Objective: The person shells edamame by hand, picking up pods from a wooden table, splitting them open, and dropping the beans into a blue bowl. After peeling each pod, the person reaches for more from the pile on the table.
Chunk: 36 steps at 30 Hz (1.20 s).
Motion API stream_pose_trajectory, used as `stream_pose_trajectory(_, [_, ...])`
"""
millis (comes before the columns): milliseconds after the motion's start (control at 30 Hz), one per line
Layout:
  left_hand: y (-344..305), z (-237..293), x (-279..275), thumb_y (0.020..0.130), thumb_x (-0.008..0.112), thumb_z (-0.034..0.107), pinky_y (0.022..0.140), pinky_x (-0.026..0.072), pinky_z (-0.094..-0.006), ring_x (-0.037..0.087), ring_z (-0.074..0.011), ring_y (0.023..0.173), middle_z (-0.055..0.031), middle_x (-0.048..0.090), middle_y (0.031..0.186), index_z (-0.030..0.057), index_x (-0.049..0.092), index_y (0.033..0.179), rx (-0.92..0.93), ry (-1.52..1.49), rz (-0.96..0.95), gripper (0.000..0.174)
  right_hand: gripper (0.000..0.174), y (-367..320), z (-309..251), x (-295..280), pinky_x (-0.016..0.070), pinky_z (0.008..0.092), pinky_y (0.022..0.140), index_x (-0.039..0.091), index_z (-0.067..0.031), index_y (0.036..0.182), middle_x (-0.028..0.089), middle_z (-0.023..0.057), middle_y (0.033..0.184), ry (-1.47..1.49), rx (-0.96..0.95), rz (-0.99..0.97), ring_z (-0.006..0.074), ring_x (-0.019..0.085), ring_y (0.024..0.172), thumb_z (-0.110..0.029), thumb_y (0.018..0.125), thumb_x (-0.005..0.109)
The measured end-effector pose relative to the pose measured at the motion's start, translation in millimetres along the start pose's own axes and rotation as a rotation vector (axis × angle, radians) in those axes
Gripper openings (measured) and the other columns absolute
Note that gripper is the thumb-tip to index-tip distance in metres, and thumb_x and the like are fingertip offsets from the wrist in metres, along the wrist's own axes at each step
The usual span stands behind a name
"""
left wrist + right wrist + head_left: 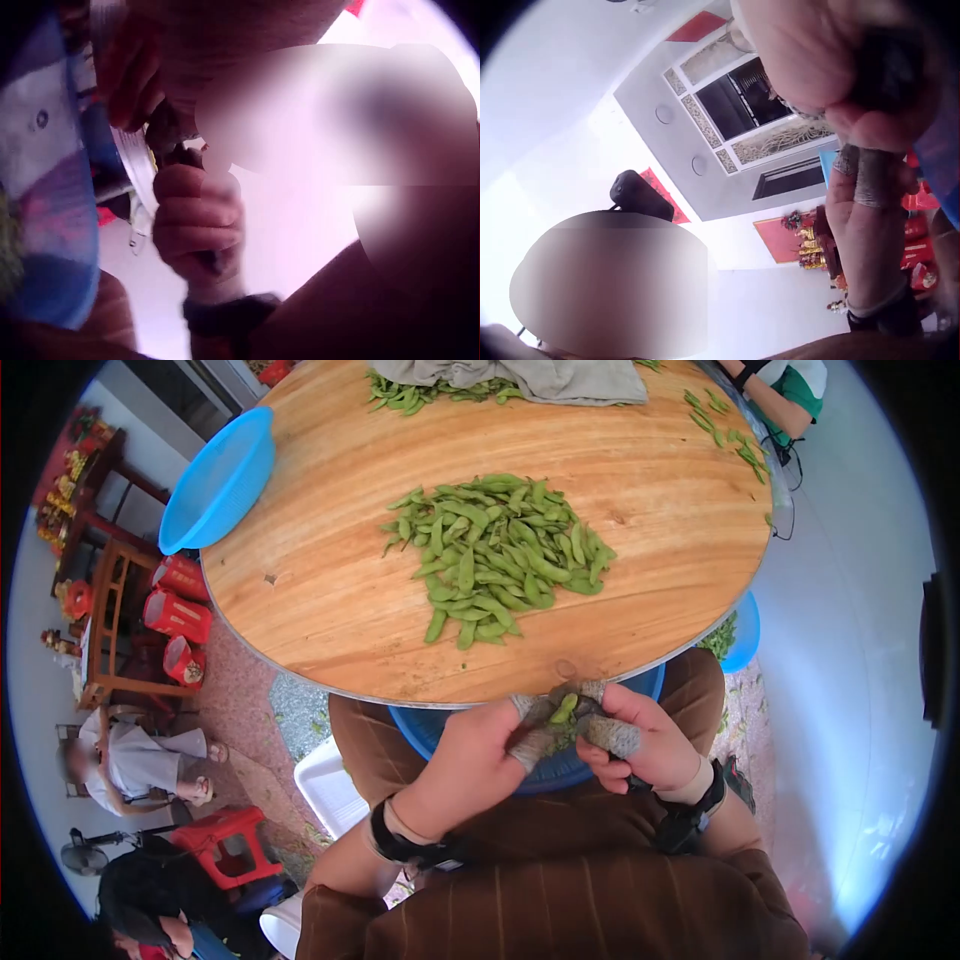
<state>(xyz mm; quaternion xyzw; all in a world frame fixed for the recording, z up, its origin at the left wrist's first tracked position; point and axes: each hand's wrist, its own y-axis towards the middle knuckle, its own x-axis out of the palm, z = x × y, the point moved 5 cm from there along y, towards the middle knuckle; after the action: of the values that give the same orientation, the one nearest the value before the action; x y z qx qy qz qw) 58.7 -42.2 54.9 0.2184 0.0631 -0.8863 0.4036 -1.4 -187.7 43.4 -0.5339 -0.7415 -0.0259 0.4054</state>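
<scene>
Over the lap, close to the table's near edge, both hands meet around a green soybean pod [565, 707]. My left hand [465, 760] pinches the pod between thumb and fingers wrapped in grey tape. The right hand [655, 745], also taped, is right beside it, its fingers curled round a dark tool [214, 262]. This tool's ends show above and below the fist in the left wrist view; its kind cannot be told. A large heap of green pods [500, 550] lies on the round wooden table [320, 560]. Below the hands sits a blue basin [420, 725], partly hidden.
A blue basket [220, 485] leans at the table's left edge. Grey cloth [570, 378] covers more pods at the far side. Another blue basin [742, 635] stands at right, a white container [330, 790] at lower left. Other people sit around; a red stool [230, 840] is at left.
</scene>
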Motion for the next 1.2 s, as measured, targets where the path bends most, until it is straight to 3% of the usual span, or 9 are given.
stream_pose_trajectory(100, [-9, 22, -1, 0.072, 0.061, 0.003, 0.057, 0.0485, -0.0333, 0.06, -0.0285, 0.067, -0.015, 0.06, 0.082, -0.0003, 0.06, 0.099, 0.38, 0.644, 0.141, 0.027, 0.017, 4, 6, 1, 0.0423, 0.022, 0.043, 0.047, -0.0066, 0.111, 0.049, -0.0006, 0.075, -0.122, -0.07, 0.042, 0.0053, 0.043, 0.052, -0.016, 0.097, 0.048])
stream_pose_trajectory(233, [-15, 18, 6, 0.064, 0.058, 0.001, 0.058, 0.0487, -0.0361, 0.059, -0.0305, 0.071, -0.0152, 0.056, 0.082, -0.001, 0.059, 0.101, 0.427, 0.71, 0.145, 0.036, 0.014, 7, 7, -1, 0.0421, 0.0212, 0.043, 0.048, -0.0063, 0.108, 0.05, -0.001, 0.074, -0.174, -0.099, 0.068, 0.0053, 0.044, 0.051, -0.015, 0.097, 0.047])
stream_pose_trajectory(333, [-10, 13, 0, 0.077, 0.056, 0.001, 0.058, 0.0489, -0.0313, 0.06, -0.0247, 0.068, -0.0126, 0.06, 0.083, -0.0009, 0.057, 0.104, 0.253, 0.5, 0.101, 0.028, 0.019, 3, 11, -8, 0.0409, 0.0206, 0.043, 0.05, -0.0051, 0.113, 0.052, -0.0009, 0.072, -0.333, -0.141, 0.088, 0.0049, 0.045, 0.049, -0.014, 0.097, 0.047])
stream_pose_trajectory(400, [-20, -22, 11, 0.093, 0.054, 0.012, 0.062, 0.0506, -0.0294, 0.062, -0.0198, 0.07, -0.0142, 0.064, 0.088, 0.0006, 0.057, 0.106, -0.648, -1.096, -0.191, 0.018, 0.027, -2, 9, -6, 0.0392, 0.0188, 0.044, 0.05, -0.0049, 0.122, 0.054, -0.001, 0.072, -0.382, -0.261, 0.065, 0.0033, 0.045, 0.049, -0.014, 0.096, 0.047])
stream_pose_trajectory(467, [-22, -28, 16, 0.099, 0.046, 0.018, 0.062, 0.0499, -0.0242, 0.062, -0.0138, 0.069, -0.0091, 0.065, 0.085, 0.0016, 0.057, 0.107, -0.606, -1.198, -0.191, 0.022, 0.032, -4, 10, -11, 0.0415, 0.021, 0.046, 0.049, -0.0046, 0.125, 0.055, 0.0002, 0.072, -0.417, -0.232, 0.085, 0.0046, 0.047, 0.051, -0.014, 0.094, 0.051])
stream_pose_trajectory(533, [-21, -31, 15, 0.097, 0.046, 0.01, 0.063, 0.0505, -0.0249, 0.062, -0.0151, 0.069, -0.0078, 0.065, 0.085, 0.0014, 0.057, 0.106, -0.486, -0.735, -0.165, 0.017, 0.037, -1, 18, -17, 0.0438, 0.0231, 0.048, 0.048, -0.0042, 0.128, 0.056, 0.0015, 0.072, -0.449, -0.201, 0.107, 0.0059, 0.05, 0.054, -0.014, 0.092, 0.054])
stream_pose_trajectory(600, [-20, -26, 17, 0.092, 0.047, 0.003, 0.064, 0.0506, -0.0265, 0.062, -0.0163, 0.069, -0.0088, 0.065, 0.086, 0.001, 0.058, 0.104, -0.39, -0.585, -0.13, 0.016, 0.041, 1, 9, -18, 0.049, 0.0306, 0.056, 0.052, -0.0033, 0.122, 0.059, 0.0071, 0.074, -0.926, -0.697, 0.315, 0.0153, 0.058, 0.061, -0.013, 0.085, 0.064])
stream_pose_trajectory(833, [-21, -4, 11, 0.062, 0.05, -0.008, 0.068, 0.0493, -0.0411, 0.06, -0.0367, 0.075, -0.0164, 0.059, 0.081, 0.001, 0.058, 0.093, 0.043, 0.252, -0.063, 0.033, 0.035, -2, 0, 1, 0.05, 0.0376, 0.06, 0.055, -0.0011, 0.102, 0.059, 0.0138, 0.078, -1.271, -0.751, 0.574, 0.0338, 0.062, 0.072, -0.011, 0.073, 0.071])
stream_pose_trajectory(1200, [-32, -18, 4, 0.065, 0.053, -0.004, 0.067, 0.0479, -0.044, 0.058, -0.0414, 0.078, -0.0202, 0.058, 0.078, 0.0012, 0.06, 0.086, -0.048, 0.186, -0.122, 0.023, 0.03, 10, 15, 22, 0.0466, 0.0413, 0.054, 0.054, -0.0022, 0.086, 0.055, 0.0129, 0.071, -1.621, -0.696, 0.473, 0.0346, 0.058, 0.064, -0.008, 0.061, 0.07])
